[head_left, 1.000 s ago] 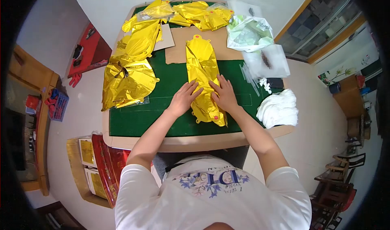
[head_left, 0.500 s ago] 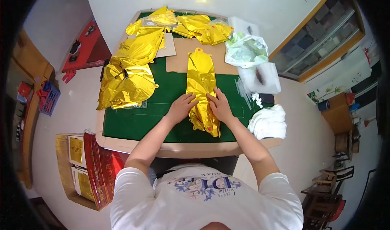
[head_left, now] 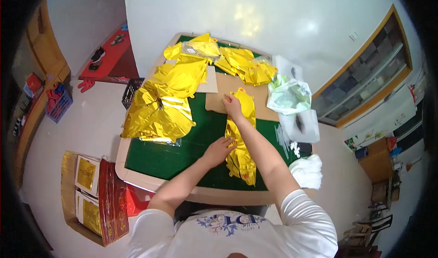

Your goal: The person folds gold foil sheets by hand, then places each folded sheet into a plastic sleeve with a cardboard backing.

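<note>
A long, creased gold foil balloon (head_left: 247, 116), flat and uninflated, lies lengthwise on the green tabletop, its far end over brown cardboard. My left hand (head_left: 218, 152) rests on its left edge about midway, fingers stretched out over the foil. Farther up, my right hand (head_left: 233, 106) reaches across to the upper left edge, its fingers bent together on the foil there. My right forearm covers part of the balloon. Left of it spreads a larger heap of gold foil (head_left: 166, 105), and more gold foil pieces (head_left: 246, 66) lie at the back.
On the right stand an open plastic bag (head_left: 288, 96), white foam-like packaging (head_left: 301, 125), small white bits (head_left: 295, 148) and a white cloth pile (head_left: 306, 171). Brown cardboard (head_left: 219, 104) lies on the green table (head_left: 153, 160). A carton (head_left: 68, 198) sits on the floor at left.
My right hand has moved from the balloon's middle right edge to its upper left edge. My left hand stays near the middle left edge. The camera view has shifted.
</note>
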`<action>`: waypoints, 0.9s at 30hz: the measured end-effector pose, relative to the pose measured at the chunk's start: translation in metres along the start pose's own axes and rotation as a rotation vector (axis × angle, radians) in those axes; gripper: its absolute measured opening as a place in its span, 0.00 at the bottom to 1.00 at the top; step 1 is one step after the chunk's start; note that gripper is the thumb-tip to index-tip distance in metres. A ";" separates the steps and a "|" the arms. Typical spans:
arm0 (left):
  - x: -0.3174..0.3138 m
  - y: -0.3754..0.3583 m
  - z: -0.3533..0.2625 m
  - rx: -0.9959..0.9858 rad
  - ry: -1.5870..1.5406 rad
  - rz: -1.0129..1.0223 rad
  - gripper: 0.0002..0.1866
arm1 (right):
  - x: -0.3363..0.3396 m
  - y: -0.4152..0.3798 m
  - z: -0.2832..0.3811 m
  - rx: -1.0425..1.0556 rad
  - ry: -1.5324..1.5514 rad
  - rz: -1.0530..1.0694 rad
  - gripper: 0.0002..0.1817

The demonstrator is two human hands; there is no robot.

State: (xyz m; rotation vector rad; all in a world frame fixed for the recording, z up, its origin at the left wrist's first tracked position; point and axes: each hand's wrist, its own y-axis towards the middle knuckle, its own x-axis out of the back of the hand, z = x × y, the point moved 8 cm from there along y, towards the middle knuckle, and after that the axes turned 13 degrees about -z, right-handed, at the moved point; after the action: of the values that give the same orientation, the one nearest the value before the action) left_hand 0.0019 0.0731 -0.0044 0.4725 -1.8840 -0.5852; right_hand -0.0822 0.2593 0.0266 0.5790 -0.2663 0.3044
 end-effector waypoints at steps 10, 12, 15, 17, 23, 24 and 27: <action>-0.006 -0.001 0.003 0.057 -0.030 0.045 0.24 | -0.086 0.031 -0.053 -0.965 0.302 0.126 0.03; -0.005 0.000 0.004 0.058 -0.029 0.042 0.25 | -0.090 0.040 -0.049 -0.956 0.302 0.220 0.03; -0.005 -0.001 0.002 0.051 -0.021 0.050 0.27 | -0.056 0.076 0.014 -0.869 0.306 0.033 0.05; -0.003 -0.001 0.001 0.040 -0.014 0.059 0.26 | -0.036 0.109 0.027 -0.638 0.168 0.072 0.06; 0.002 0.000 0.000 0.016 -0.019 -0.062 0.21 | 0.059 0.107 0.019 -0.558 0.299 -0.036 0.07; 0.006 0.001 -0.001 0.014 -0.016 -0.075 0.20 | 0.075 0.093 0.011 -0.607 0.340 -0.032 0.07; 0.012 0.002 -0.003 0.030 -0.055 -0.069 0.20 | 0.108 0.050 -0.044 -0.660 0.456 -0.017 0.06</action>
State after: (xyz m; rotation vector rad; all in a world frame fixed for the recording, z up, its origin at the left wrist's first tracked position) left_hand 0.0002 0.0676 0.0070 0.5479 -1.9368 -0.6224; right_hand 0.0066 0.3460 0.0513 -0.1453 0.0863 0.3024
